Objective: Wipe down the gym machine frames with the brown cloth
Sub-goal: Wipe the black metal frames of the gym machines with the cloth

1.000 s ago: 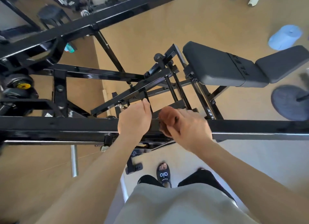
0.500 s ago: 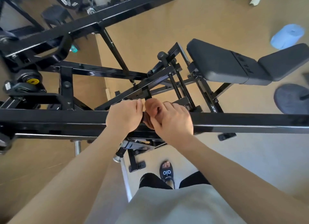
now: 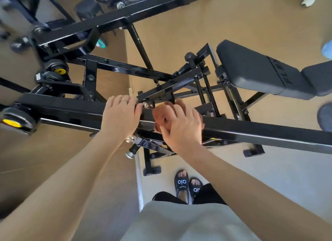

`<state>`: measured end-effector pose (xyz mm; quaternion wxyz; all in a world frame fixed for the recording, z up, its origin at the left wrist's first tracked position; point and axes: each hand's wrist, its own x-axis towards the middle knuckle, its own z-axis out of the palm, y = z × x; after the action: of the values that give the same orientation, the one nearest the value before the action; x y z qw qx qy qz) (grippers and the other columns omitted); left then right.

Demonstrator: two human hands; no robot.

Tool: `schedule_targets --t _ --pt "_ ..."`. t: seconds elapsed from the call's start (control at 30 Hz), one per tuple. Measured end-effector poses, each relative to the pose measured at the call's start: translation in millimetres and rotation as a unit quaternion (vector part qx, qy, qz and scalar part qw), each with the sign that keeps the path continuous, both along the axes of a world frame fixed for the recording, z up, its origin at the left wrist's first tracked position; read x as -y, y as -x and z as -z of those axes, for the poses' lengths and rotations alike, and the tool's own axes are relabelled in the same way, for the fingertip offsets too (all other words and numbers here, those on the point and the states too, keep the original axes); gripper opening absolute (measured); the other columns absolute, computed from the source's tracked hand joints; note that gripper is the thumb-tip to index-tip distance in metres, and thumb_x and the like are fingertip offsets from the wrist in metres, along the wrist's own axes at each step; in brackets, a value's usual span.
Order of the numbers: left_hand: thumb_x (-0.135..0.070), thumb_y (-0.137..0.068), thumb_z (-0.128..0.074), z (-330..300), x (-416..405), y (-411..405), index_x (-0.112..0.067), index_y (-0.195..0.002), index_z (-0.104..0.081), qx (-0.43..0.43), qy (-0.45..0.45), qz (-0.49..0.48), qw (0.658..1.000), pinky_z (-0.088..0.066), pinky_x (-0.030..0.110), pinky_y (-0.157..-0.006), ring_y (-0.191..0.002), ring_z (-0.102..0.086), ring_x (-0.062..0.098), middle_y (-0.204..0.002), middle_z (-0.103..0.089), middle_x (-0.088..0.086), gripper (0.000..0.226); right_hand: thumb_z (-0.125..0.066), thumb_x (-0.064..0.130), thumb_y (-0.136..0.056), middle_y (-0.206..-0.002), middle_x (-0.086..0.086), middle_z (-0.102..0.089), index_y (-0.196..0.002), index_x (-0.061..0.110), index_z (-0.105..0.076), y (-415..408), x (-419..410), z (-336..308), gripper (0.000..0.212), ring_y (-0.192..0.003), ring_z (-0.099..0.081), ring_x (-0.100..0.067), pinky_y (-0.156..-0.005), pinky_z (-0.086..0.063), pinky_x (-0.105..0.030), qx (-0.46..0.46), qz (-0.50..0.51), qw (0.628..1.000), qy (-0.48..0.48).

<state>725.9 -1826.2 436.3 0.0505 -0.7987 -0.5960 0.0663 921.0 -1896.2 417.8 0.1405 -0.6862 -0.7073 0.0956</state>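
Observation:
A long black frame bar (image 3: 251, 131) of the gym machine runs across the middle of the head view. My right hand (image 3: 181, 125) grips the bunched brown cloth (image 3: 161, 117) and holds it against the top of that bar. Just to the left, my left hand (image 3: 120, 116) rests over the same bar with its fingers wrapped across the top; a ring shows on one finger. The two hands are close together, a small gap of bar between them. Most of the cloth is hidden under my right palm.
A black padded bench (image 3: 260, 73) stands behind the bar at the right. More black frame tubes (image 3: 125, 68) cross behind, with yellow-capped rollers (image 3: 59, 70) at the left. My sandalled feet (image 3: 186, 185) stand on the tan floor below.
The view has shifted and the bar now slants down to the right. My left hand has loosened from a fist-like grip to flatter fingers over the bar; my right hand with the cloth stays beside it.

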Motion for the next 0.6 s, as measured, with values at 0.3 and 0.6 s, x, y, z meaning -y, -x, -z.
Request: schedule_targets --t 0.3,0.6 --pt "-0.045 -0.107 -0.010 3.9 27.1 21.6 -0.026 -0.161 -0.012 0.038 0.092 -0.069 0.993 0.000 0.040 -0.126 -0.156 -0.001 0.016 -0.169 -0.010 -0.004 0.057 -0.050 0.047 -0.096 -0.126 0.003 -0.063 -0.138 0.026 -0.048 -41.7 -0.1 11.3 0.047 -0.109 -0.061 -0.024 -0.099 -0.050 -0.041 0.002 -0.086 0.996 -0.024" --pt "-0.035 -0.108 -0.037 -7.6 21.4 46.9 -0.020 -0.158 -0.027 0.107 0.075 -0.006 0.991 -0.010 0.031 -0.123 -0.152 -0.021 0.018 -0.165 -0.026 0.000 0.054 -0.066 0.049 -0.089 -0.144 -0.002 -0.055 -0.144 0.026 -0.046 34.6 0.4 6.7 0.063 -0.137 -0.045 -0.034 -0.120 -0.032 -0.052 -0.005 0.004 1.000 -0.001"
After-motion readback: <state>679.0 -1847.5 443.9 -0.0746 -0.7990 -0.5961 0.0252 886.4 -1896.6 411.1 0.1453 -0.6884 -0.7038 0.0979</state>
